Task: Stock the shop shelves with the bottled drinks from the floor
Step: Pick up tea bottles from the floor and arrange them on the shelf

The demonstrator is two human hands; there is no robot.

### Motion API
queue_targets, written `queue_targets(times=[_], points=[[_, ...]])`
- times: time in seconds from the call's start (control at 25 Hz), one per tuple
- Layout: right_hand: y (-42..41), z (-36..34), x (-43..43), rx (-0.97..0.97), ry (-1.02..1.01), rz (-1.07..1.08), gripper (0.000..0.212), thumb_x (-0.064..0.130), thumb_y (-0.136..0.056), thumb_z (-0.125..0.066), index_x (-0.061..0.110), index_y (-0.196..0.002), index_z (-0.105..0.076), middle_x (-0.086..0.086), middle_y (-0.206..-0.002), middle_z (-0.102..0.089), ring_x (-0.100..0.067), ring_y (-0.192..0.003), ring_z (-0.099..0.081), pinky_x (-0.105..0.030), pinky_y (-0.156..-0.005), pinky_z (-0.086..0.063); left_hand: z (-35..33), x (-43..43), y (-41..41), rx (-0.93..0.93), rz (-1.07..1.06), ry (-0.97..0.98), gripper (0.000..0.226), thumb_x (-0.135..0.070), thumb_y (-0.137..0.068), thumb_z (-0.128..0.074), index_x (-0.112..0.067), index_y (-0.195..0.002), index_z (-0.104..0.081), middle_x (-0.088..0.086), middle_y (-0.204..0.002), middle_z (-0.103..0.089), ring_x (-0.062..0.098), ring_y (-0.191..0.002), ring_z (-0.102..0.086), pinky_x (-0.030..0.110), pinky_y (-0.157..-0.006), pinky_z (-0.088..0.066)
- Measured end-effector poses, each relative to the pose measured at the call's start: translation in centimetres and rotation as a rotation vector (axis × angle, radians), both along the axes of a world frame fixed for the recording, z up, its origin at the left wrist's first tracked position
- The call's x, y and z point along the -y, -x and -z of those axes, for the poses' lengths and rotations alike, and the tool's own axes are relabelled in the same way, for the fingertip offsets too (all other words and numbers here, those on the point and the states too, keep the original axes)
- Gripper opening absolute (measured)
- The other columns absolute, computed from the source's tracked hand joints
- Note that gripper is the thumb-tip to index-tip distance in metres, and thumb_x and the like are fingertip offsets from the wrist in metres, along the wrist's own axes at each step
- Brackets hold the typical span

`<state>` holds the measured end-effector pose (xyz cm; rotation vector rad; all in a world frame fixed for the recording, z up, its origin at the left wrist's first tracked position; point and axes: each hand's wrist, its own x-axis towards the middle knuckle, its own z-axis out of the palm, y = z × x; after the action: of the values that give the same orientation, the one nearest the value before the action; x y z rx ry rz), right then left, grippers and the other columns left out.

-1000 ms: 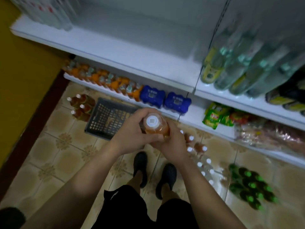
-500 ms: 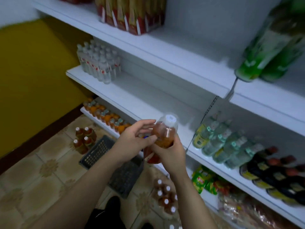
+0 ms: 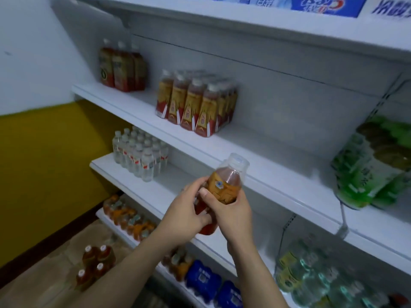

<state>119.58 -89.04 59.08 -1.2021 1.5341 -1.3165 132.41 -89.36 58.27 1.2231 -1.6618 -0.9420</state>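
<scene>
Amber tea fills the clear plastic bottle with a white cap and an orange label [image 3: 225, 190], and both hands are clamped on it. The right hand [image 3: 233, 216] wraps the bottle's middle, its thumb laid across the label. The left hand [image 3: 185, 216] curls round the lower body and base from the 9 o'clock side. The bottle lies inside both grips, tilted so that its cap points toward 1 o'clock and stands clear of the fingers. The two-handed hold looks meant to steady and turn the bottle so that its label faces out before it goes up, one hand carrying and the other adjusting.

Just past the cap, from 12 to 1 o'clock, runs the white metal shelf [image 3: 266, 152]. It has a bare stretch to the right of the shrink-wrapped pack of amber bottles with red-and-gold labels [image 3: 195, 105], which stands at 11 o'clock. That gap beside similar-looking stock seems the likely destination. The held bottle is near the shelf's front edge but not yet set on it.

Farther out, at 10 o'clock, small clear water bottles with red bands [image 3: 140, 152] stand in rows on the shelf below. Large green-labelled bottles [image 3: 373, 165] lean at 3 o'clock. At 8 o'clock, four amber bottles with white caps [image 3: 95, 267] wait on the patterned tile floor [image 3: 44, 274], so stocking is not finished.
</scene>
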Motion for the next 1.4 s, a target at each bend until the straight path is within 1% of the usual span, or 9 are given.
queue_targets(times=[0.16, 0.28, 0.44, 0.68, 0.76, 0.92, 1.12, 1.28, 1.4], points=[[-1.4, -3.7, 3.2, -0.078, 0.057, -0.121, 0.048, 0.05, -0.068, -0.084, 0.039, -0.108, -0.059, 0.017, -0.096, -0.071, 0.001, -0.088, -0.067, -0.026, -0.078, -0.057, -1.9, 4.8, -2.6, -0.148, 0.035, 0.011, 0.071, -0.023, -0.077, -0.079, -0.055, -0.13, -0.044, -0.019, -0.123, -0.06, 0.011, -0.118, -0.057, 0.044, -0.102, -0.048], [-1.0, -6.0, 6.0, -0.156, 0.069, -0.183, 0.05, 0.038, -0.072, -0.085, 0.038, -0.115, -0.059, 0.013, -0.098, -0.071, 0.001, -0.086, -0.066, -0.023, -0.073, -0.058, -3.5, 8.2, -3.3, -0.243, 0.049, 0.028, 0.068, -0.023, -0.076, -0.081, -0.045, -0.132, -0.05, -0.014, -0.119, -0.064, 0.008, -0.115, -0.058, 0.042, -0.101, -0.05], [0.5, -9.2, 10.4, -0.142, 0.064, -0.191, 0.047, 0.027, -0.068, -0.088, 0.031, -0.109, -0.063, 0.006, -0.097, -0.072, -0.012, -0.085, -0.071, -0.035, -0.07, -0.062, -6.2, 12.0, -2.0, -0.298, 0.095, 0.091, 0.066, -0.014, -0.078, -0.079, -0.048, -0.126, -0.049, -0.016, -0.117, -0.065, 0.002, -0.111, -0.058, 0.026, -0.095, -0.052], [5.0, -11.9, 18.4, -0.13, 0.121, -0.103, 0.049, 0.025, -0.065, -0.09, 0.023, -0.105, -0.062, 0.003, -0.094, -0.073, -0.017, -0.082, -0.072, -0.041, -0.063, -0.062, -9.0, 20.1, 3.2, -0.278, 0.119, 0.105, 0.066, -0.007, -0.082, -0.074, -0.028, -0.137, -0.046, -0.01, -0.125, -0.06, 0.003, -0.114, -0.057, 0.012, -0.087, -0.048], [6.5, -11.2, 21.7, -0.161, 0.122, -0.025, 0.055, 0.026, -0.064, -0.091, 0.02, -0.109, -0.058, 0.002, -0.094, -0.071, -0.017, -0.081, -0.071, -0.039, -0.062, -0.061, -8.7, 22.5, 5.2, -0.244, 0.083, 0.077, 0.064, -0.006, -0.085, -0.072, -0.022, -0.14, -0.044, -0.003, -0.131, -0.057, 0.008, -0.119, -0.053, 0.016, -0.093, -0.048], [9.4, -9.2, 29.1, -0.335, 0.011, 0.113, 0.063, 0.038, -0.061, -0.089, 0.018, -0.11, -0.054, -0.003, -0.104, -0.067, -0.025, -0.091, -0.068, -0.039, -0.072, -0.059, -6.4, 26.9, 8.6, -0.221, -0.045, 0.021, 0.059, -0.015, -0.085, -0.073, -0.025, -0.137, -0.048, -0.001, -0.13, -0.057, 0.019, -0.123, -0.053, 0.041, -0.105, -0.046], [10.9, -6.9, 36.1, -0.365, 0.028, 0.158, 0.069, 0.038, -0.063, -0.089, 0.009, -0.117, -0.057, -0.011, -0.115, -0.067, -0.029, -0.105, -0.065, -0.032, -0.079, -0.05, -4.5, 31.0, 10.9, -0.266, -0.13, -0.077, 0.059, -0.01, -0.084, -0.073, -0.02, -0.137, -0.048, -0.001, -0.128, -0.06, 0.019, -0.122, -0.054, 0.039, -0.105, -0.046], [10.5, -5.6, 40.3, -0.401, 0.034, 0.144, 0.07, 0.038, -0.06, -0.088, 0.011, -0.119, -0.061, -0.013, -0.116, -0.067, -0.031, -0.104, -0.066, -0.038, -0.082, -0.055, -3.3, 33.3, 11.7, -0.23, -0.142, -0.087, 0.052, -0.003, -0.084, -0.07, -0.032, -0.123, -0.051, -0.003, -0.121, -0.061, 0.024, -0.121, -0.055, 0.04, -0.103, -0.048], [10.2, -5.6, 42.5, -0.432, 0.006, 0.147, 0.069, 0.032, -0.066, -0.086, 0.01, -0.124, -0.057, -0.018, -0.123, -0.061, -0.034, -0.109, -0.064, -0.044, -0.089, -0.054, -2.8, 34.6, 12.0, -0.175, -0.154, -0.07, 0.052, -0.002, -0.088, -0.065, -0.022, -0.132, -0.046, 0.003, -0.124, -0.058, 0.028, -0.122, -0.054, 0.042, -0.104, -0.047]])
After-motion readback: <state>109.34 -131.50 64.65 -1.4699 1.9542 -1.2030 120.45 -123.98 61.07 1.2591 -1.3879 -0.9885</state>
